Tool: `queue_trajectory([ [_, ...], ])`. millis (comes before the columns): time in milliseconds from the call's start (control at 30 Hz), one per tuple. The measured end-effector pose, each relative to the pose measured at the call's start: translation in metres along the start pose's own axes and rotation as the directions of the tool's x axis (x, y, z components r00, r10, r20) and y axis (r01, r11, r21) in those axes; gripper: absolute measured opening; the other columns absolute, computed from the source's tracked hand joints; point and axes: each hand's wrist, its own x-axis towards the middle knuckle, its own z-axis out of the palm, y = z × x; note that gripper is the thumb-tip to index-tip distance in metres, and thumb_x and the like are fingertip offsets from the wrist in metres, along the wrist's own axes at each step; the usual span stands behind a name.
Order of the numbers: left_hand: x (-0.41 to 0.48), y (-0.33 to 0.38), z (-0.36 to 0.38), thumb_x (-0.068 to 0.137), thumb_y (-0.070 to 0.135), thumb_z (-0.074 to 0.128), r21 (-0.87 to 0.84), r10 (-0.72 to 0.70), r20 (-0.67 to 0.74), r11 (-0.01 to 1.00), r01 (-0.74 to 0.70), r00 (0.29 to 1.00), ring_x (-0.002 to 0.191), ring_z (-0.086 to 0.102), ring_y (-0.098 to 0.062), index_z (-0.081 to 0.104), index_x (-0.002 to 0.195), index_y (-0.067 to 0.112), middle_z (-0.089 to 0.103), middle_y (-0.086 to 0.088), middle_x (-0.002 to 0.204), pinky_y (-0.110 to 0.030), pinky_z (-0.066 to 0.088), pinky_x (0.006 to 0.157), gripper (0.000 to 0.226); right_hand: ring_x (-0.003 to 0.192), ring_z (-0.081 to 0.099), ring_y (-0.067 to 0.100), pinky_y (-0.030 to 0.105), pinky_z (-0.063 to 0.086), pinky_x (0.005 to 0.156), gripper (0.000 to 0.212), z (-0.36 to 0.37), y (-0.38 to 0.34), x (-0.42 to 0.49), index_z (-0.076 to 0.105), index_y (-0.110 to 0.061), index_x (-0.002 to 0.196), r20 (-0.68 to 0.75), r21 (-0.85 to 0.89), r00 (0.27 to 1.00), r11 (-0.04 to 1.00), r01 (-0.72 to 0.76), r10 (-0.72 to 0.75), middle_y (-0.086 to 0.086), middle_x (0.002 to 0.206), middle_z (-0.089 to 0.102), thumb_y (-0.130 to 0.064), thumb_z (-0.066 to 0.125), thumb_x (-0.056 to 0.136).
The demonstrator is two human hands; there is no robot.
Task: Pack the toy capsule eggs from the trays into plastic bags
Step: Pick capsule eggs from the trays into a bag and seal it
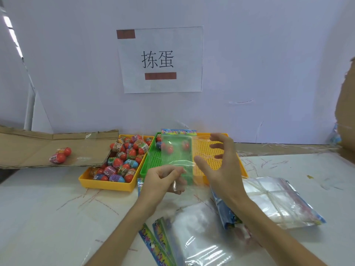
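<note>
So the worktop is a white table [48,208] covered in scratchy pen-like marks, pushed up against a plain white wall [269,64]. A paper sign [160,58] with two big characters is stuck on with brown tape. Flattened cardboard [38,143] lies along the far left with two loose eggs [61,155] on it, and more torn cardboard [345,112] pokes in at the right edge.

Most of the capsule eggs [123,160] are heaped in the yellow tray [107,186] on the left. A green tray [151,162] sits next to it, then another yellow tray [207,150].

The left hand [163,181] pinches the bottom of a clear plastic bag [177,160], holding it upright over the green tray. Red blobs show through it, but I can't tell if they're inside or behind. The right hand [221,166] is wide open with its fingers spread, just beside the bag and holding nothing.

A tied bundle of bags [272,200] and some loose bags [196,237] lie on the near side.
</note>
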Motion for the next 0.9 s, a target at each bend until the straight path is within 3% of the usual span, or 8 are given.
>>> queue_trajectory([
  [100, 0.000, -0.002, 0.000, 0.085, 0.020, 0.072, -0.067, -0.039, -0.014, 0.997, 0.038, 0.999, 0.073, 0.076, -0.023, 0.076, 0.094, 0.008, 0.078, -0.017, 0.088, -0.028, 0.060, 0.062, 0.015, 0.103, 0.056, 0.013, 0.011, 0.040, 0.081, 0.061, 0.002, 0.000, -0.004, 0.050, -0.023, 0.129, 0.025, -0.056, 0.996, 0.995, 0.086, -0.085, -0.007, 0.120, 0.053, -0.033, 0.080, 0.077],
  [167, 0.000, -0.002, 0.000, 0.080, 0.022, 0.076, -0.132, -0.060, -0.013, 0.990, 0.057, 0.998, 0.078, 0.076, -0.025, 0.074, 0.088, 0.006, 0.077, -0.018, 0.089, -0.029, 0.060, 0.065, 0.018, 0.102, 0.055, 0.013, 0.011, 0.040, 0.081, 0.065, 0.003, 0.001, -0.004, 0.049, -0.024, 0.130, 0.072, -0.056, 0.995, 0.996, 0.075, -0.071, -0.010, 0.119, 0.051, -0.042, 0.080, 0.076],
  [267, -0.001, 0.000, 0.003, 0.072, 0.030, 0.079, -0.178, -0.058, -0.013, 0.983, 0.054, 0.998, 0.068, 0.073, -0.023, 0.072, 0.072, 0.004, 0.072, -0.015, 0.073, -0.031, 0.062, 0.066, 0.027, 0.109, 0.054, 0.006, 0.012, 0.040, 0.082, 0.064, 0.003, 0.004, -0.004, 0.050, -0.032, 0.128, 0.215, -0.070, 0.976, 0.996, 0.052, -0.036, -0.019, 0.122, 0.049, -0.053, 0.079, 0.075],
  [367, -0.002, -0.002, 0.006, 0.074, 0.038, 0.078, -0.135, -0.041, -0.027, 0.990, 0.037, 0.999, 0.067, 0.067, -0.024, 0.064, 0.072, -0.005, 0.061, -0.020, 0.067, -0.034, 0.061, 0.068, 0.045, 0.115, 0.053, 0.001, 0.021, 0.044, 0.085, 0.062, 0.005, 0.003, -0.004, 0.055, -0.034, 0.124, 0.387, -0.138, 0.922, 0.987, 0.082, -0.023, -0.022, 0.125, 0.047, -0.059, 0.076, 0.071],
  [467, -0.003, -0.001, 0.007, 0.074, 0.045, 0.079, -0.066, -0.001, -0.049, 0.998, -0.002, 0.999, 0.056, 0.053, -0.020, 0.058, 0.059, 0.011, 0.051, -0.012, 0.057, -0.028, 0.049, 0.058, 0.042, 0.128, 0.048, 0.003, 0.034, 0.043, 0.103, 0.071, 0.005, 0.002, -0.006, 0.056, -0.032, 0.128, 0.472, -0.166, 0.873, 0.960, 0.225, -0.123, -0.019, 0.134, 0.047, -0.060, 0.081, 0.068],
  [567, -0.002, -0.002, 0.008, 0.078, 0.045, 0.076, 0.014, 0.051, -0.085, 0.999, -0.050, 0.995, 0.044, 0.039, -0.010, 0.052, 0.051, 0.018, 0.042, 0.000, 0.048, -0.018, 0.038, 0.047, 0.045, 0.135, 0.039, 0.003, 0.038, 0.037, 0.109, 0.081, 0.005, 0.001, -0.009, 0.052, -0.034, 0.136, 0.564, -0.238, 0.815, 0.919, 0.313, -0.132, -0.018, 0.142, 0.042, -0.060, 0.083, 0.066],
  [800, -0.001, -0.005, 0.007, 0.080, 0.043, 0.074, -0.047, 0.037, -0.063, 0.998, -0.040, 0.997, 0.053, 0.062, -0.012, 0.059, 0.067, 0.001, 0.053, -0.008, 0.059, -0.021, 0.051, 0.052, 0.046, 0.118, 0.055, 0.009, 0.044, 0.045, 0.098, 0.058, 0.004, -0.004, -0.008, 0.054, -0.029, 0.142, 0.544, -0.234, 0.836, 0.943, 0.236, -0.074, -0.012, 0.134, 0.055, -0.022, 0.069, 0.086],
  [900, -0.002, -0.003, 0.005, 0.081, 0.049, 0.071, 0.006, 0.015, -0.077, 1.000, -0.015, 0.997, 0.047, 0.053, -0.008, 0.076, 0.075, 0.015, 0.059, -0.014, 0.066, -0.016, 0.042, 0.046, 0.035, 0.116, 0.056, 0.006, 0.041, 0.045, 0.099, 0.066, 0.002, -0.008, -0.009, 0.048, -0.030, 0.147, 0.574, -0.191, 0.816, 0.959, 0.210, -0.064, -0.015, 0.131, 0.058, -0.020, 0.070, 0.085],
])
